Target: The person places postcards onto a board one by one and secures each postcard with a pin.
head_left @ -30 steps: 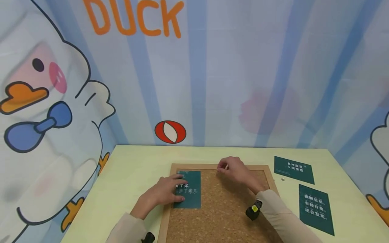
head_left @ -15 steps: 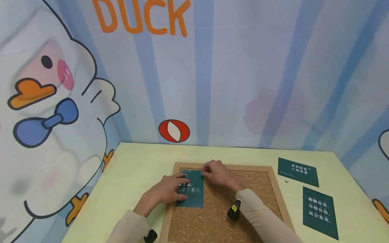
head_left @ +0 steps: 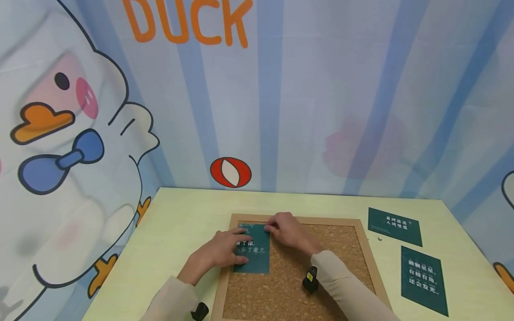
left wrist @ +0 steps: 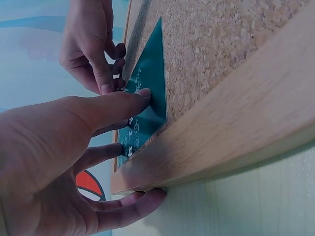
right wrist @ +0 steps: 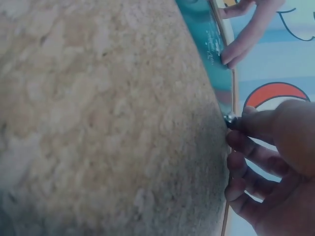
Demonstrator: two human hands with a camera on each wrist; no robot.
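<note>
A dark green card with white writing lies at the upper left of a wood-framed corkboard. My left hand is spread over the card's left side, thumb and fingertips pressing it to the cork. In the left wrist view, other fingers of that hand reach past the frame's outer edge. At the card's top right corner my right hand pinches a small shiny pushpin between thumb and forefinger. Most of the pushpin is hidden by the fingertips.
Two more green cards with white writing, an upper one and a lower one, lie on the pale yellow table right of the board. A tiny silvery piece sits near them. Behind the table hangs a printed duck curtain.
My right hand has moved left from the cork near the board's top edge to the card's top right corner, and stays there. The left hand keeps pressing the card.
</note>
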